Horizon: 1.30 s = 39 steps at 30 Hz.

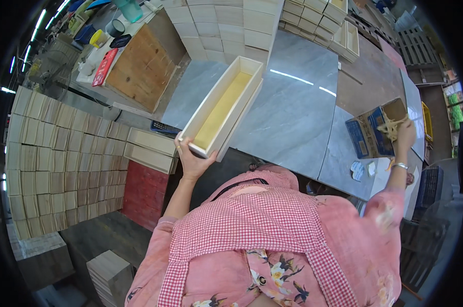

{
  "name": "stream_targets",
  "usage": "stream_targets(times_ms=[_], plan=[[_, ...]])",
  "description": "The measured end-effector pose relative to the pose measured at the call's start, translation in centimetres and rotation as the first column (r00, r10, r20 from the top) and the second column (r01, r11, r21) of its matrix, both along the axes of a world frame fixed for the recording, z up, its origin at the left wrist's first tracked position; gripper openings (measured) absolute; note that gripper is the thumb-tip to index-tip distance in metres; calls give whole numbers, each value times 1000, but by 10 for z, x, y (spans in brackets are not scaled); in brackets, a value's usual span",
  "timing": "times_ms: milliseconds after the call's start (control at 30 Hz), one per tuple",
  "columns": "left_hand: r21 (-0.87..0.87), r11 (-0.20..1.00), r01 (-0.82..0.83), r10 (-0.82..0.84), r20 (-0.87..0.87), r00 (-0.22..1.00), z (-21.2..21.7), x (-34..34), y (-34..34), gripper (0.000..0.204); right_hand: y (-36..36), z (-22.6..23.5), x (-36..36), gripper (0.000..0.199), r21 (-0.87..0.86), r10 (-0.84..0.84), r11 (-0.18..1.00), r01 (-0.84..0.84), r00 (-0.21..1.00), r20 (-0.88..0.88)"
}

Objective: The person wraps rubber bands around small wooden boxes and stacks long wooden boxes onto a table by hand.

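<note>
My left hand point(193, 162) grips the near end of a long, narrow wooden box point(249, 65) with pale walls and a yellowish floor. The box is open at the top and lies slantwise over the grey tabletop; a second edge shows along its right side, perhaps another box beneath. On the far right, my right hand point(406, 134) is closed on a tangle of tan strips point(390, 128) at the mouth of a blue and brown cardboard box point(362, 137). What the strips are made of, I cannot make out.
Stacked wooden boxes point(67, 163) form a wall at left, with two more boxes point(149, 153) on a red surface point(144, 192) beside it. More stacks point(221, 25) stand at the back of the grey table point(298, 112). Paper scraps point(357, 170) lie near the cardboard box.
</note>
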<state>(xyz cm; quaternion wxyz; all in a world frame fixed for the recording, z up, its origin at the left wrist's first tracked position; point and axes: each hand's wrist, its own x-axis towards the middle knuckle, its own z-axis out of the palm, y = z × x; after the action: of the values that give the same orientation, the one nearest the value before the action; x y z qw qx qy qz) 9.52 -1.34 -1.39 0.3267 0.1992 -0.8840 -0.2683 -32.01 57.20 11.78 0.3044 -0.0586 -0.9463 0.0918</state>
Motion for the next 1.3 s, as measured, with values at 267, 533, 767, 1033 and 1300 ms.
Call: stream_targets(times_ms=[267, 533, 767, 1033, 1300], plan=[[270, 962, -43, -11, 198, 980, -23, 2, 7, 126, 140, -103, -137, 38, 387, -210, 917, -96, 709, 674], [971, -230, -66, 376, 151, 914, -5, -18, 27, 64, -190, -110, -67, 35, -322, 651, 757, -568, 620, 437], [963, -178, -204, 423, 262, 868, -32, -14, 34, 52, -430, -212, -26, 47, -591, 923, 349, -727, 156, 352], [954, -152, -258, 468, 299, 832, -23, -25, 50, 50, -450, -209, -35, 21, -701, 911, 377, -606, 106, 398], [929, -144, -342, 452, 369, 812, -17, -49, 45, 48, -460, -212, -48, 21, -674, 893, 421, -607, 146, 426]])
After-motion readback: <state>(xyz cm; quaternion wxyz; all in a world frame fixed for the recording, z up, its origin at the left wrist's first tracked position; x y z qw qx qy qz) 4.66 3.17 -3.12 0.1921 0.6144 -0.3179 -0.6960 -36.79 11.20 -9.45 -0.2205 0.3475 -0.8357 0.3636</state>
